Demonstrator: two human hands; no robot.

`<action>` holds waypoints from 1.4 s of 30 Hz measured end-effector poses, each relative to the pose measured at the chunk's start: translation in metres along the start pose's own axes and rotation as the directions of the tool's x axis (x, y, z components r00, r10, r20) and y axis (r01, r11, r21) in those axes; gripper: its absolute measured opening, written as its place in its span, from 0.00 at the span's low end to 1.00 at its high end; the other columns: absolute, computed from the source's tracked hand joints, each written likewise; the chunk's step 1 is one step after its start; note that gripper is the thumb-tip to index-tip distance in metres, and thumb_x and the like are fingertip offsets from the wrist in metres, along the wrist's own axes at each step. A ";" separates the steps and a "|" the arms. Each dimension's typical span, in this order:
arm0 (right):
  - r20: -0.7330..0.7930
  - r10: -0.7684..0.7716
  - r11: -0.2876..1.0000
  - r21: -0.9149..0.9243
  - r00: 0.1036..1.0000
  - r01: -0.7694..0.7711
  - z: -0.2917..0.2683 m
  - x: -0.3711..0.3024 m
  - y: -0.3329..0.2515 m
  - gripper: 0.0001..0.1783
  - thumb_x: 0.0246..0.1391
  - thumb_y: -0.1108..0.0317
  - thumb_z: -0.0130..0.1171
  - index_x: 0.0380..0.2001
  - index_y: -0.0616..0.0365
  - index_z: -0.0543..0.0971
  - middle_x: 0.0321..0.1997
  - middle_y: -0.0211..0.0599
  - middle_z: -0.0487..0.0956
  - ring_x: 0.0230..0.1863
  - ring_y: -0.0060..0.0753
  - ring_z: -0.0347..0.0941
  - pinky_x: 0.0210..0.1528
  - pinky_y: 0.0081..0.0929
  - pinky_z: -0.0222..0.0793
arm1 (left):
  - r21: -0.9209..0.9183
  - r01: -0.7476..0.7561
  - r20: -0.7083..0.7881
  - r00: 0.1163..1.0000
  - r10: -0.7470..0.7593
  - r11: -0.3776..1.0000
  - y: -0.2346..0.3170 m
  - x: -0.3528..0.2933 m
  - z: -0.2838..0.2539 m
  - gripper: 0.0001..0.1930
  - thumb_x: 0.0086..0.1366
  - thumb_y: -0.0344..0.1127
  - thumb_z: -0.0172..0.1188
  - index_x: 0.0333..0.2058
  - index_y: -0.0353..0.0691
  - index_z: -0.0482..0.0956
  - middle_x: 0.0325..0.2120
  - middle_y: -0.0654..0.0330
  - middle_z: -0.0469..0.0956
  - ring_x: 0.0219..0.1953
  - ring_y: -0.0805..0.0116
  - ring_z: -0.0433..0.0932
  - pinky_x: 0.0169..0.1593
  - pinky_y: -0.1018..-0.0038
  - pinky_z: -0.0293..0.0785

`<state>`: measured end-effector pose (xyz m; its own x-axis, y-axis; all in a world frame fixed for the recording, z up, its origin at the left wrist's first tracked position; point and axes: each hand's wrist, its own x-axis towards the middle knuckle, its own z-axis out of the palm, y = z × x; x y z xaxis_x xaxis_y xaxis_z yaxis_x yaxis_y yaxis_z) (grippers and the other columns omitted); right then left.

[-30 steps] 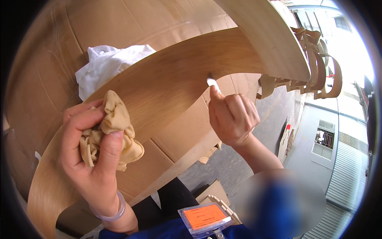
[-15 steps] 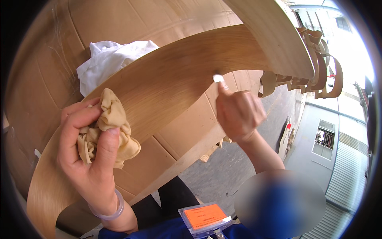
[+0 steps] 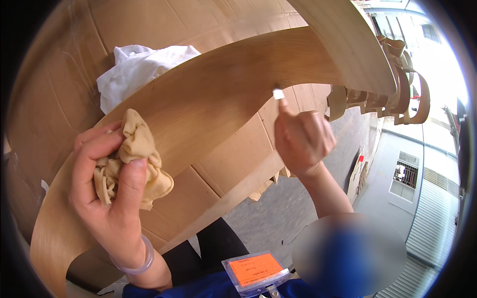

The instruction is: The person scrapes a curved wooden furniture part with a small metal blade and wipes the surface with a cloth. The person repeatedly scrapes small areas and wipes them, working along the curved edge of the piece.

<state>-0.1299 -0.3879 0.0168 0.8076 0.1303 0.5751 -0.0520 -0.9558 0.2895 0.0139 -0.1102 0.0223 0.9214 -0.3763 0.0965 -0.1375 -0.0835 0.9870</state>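
A long, curved light-brown wooden panel (image 3: 223,84) stretches from lower left to upper right. My left hand (image 3: 107,191) is closed round a crumpled beige cloth (image 3: 141,149), in front of the panel's left part. My right hand (image 3: 303,139) is at the panel's lower edge, its index finger stretched out and the other fingers curled in. A small white wrapping (image 3: 278,94) covers that fingertip, which is at the edge; slight blur hides whether it touches. I see nothing held in the right hand.
Behind the panel lie brown cardboard (image 3: 59,74) and a white cloth (image 3: 139,69). Several curved wooden pieces (image 3: 402,94) hang at the upper right. An orange badge (image 3: 256,270) hangs at my front. Grey floor (image 3: 268,218) shows below, with a building wall (image 3: 397,159) at right.
The right hand has shifted slightly up and right along the panel's edge. My left hand still grips the beige cloth, and the panel's view has shifted a little.
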 end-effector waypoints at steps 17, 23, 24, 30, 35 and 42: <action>0.081 -0.095 0.990 0.113 0.992 0.085 -0.006 0.006 0.013 0.08 0.46 0.79 0.78 0.30 0.57 0.89 0.22 0.26 0.61 0.19 0.23 0.63 0.19 0.27 0.56 | 0.017 -0.003 0.032 0.999 0.002 1.000 0.002 0.002 0.022 0.13 0.62 0.21 0.70 0.46 0.30 0.82 0.48 0.48 0.82 0.52 0.60 0.81 0.60 0.67 0.74; 0.048 -0.005 0.998 0.064 0.999 0.002 -0.009 0.004 0.009 0.07 0.46 0.78 0.78 0.28 0.57 0.88 0.22 0.26 0.60 0.18 0.23 0.63 0.19 0.26 0.56 | 0.024 -0.015 0.041 0.999 0.014 1.000 0.002 0.001 0.027 0.12 0.63 0.21 0.70 0.45 0.30 0.82 0.48 0.49 0.82 0.52 0.60 0.81 0.59 0.67 0.75; 0.079 -0.013 0.996 0.094 0.997 0.006 -0.009 0.004 0.009 0.08 0.46 0.79 0.78 0.29 0.57 0.88 0.22 0.26 0.61 0.18 0.23 0.63 0.19 0.26 0.56 | 0.024 -0.024 0.044 0.999 0.023 0.999 0.002 0.002 0.028 0.12 0.62 0.21 0.70 0.45 0.30 0.82 0.47 0.49 0.82 0.52 0.60 0.81 0.59 0.67 0.75; 0.038 0.085 0.995 0.046 0.996 -0.086 -0.010 0.003 0.009 0.15 0.38 0.84 0.75 0.32 0.59 0.91 0.21 0.28 0.62 0.17 0.25 0.62 0.20 0.27 0.57 | 0.022 -0.016 0.032 0.999 0.015 1.000 0.000 0.001 0.032 0.12 0.62 0.21 0.71 0.45 0.30 0.83 0.47 0.48 0.83 0.52 0.60 0.82 0.59 0.67 0.76; 0.059 0.008 0.991 0.136 0.998 -0.016 -0.010 0.001 0.010 0.15 0.36 0.85 0.76 0.32 0.59 0.91 0.22 0.28 0.64 0.17 0.26 0.63 0.20 0.27 0.57 | 0.053 -0.058 0.040 0.998 0.056 0.997 0.000 0.002 0.034 0.12 0.63 0.21 0.71 0.45 0.30 0.83 0.48 0.48 0.83 0.52 0.61 0.82 0.58 0.68 0.76; 0.032 -0.022 0.992 0.122 0.999 0.018 -0.010 0.001 0.015 0.15 0.36 0.85 0.75 0.30 0.59 0.90 0.20 0.28 0.63 0.18 0.26 0.63 0.21 0.27 0.57 | 0.032 -0.025 0.017 1.000 0.024 0.999 0.000 -0.002 0.041 0.12 0.63 0.22 0.72 0.45 0.30 0.84 0.48 0.49 0.83 0.51 0.63 0.82 0.57 0.69 0.77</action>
<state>-0.1358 -0.3999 0.0295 0.8272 0.1424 0.5436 0.0342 -0.9783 0.2042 -0.0031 -0.1470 0.0169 0.9114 -0.3940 0.1183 -0.1719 -0.1034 0.9797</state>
